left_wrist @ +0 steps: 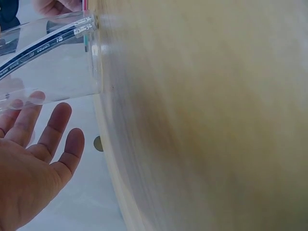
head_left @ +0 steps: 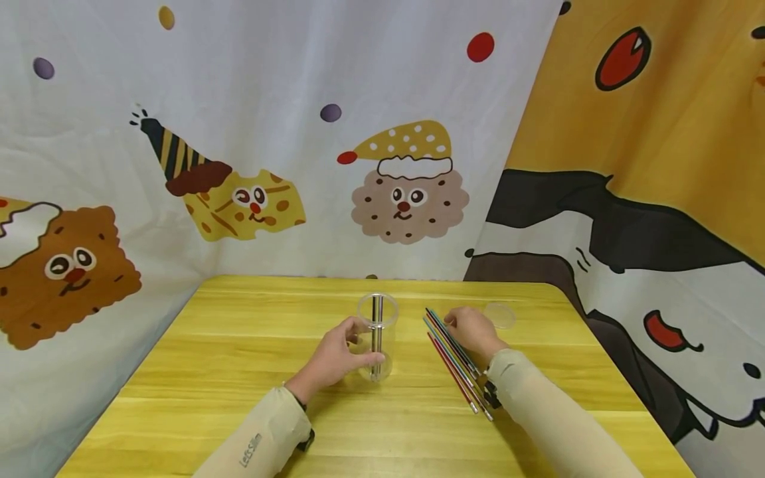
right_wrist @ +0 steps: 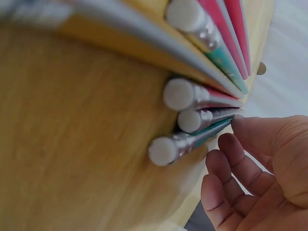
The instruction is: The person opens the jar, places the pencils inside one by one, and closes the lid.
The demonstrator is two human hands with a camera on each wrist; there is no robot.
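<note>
A clear plastic cylinder jar point(head_left: 387, 335) stands upright on the table, with dark pencils point(head_left: 376, 332) inside. My left hand point(head_left: 337, 352) holds the jar from the left, thumb across its front; its fingertips meet the wall in the left wrist view. Several loose pencils point(head_left: 452, 365), red, blue and dark, lie in a bundle to the jar's right, white erasers towards me. At their far end my right hand point(head_left: 472, 328) pinches a dark-teal pencil point(right_wrist: 197, 137); the thumb meets it in the right wrist view, while the index finger is hidden.
A clear round lid point(head_left: 500, 315) lies flat beyond my right hand. The yellow wooden table point(head_left: 239, 372) ends at a printed cloth curtain point(head_left: 323, 259) behind it. Another part of the curtain point(head_left: 657, 318) hangs along the right side.
</note>
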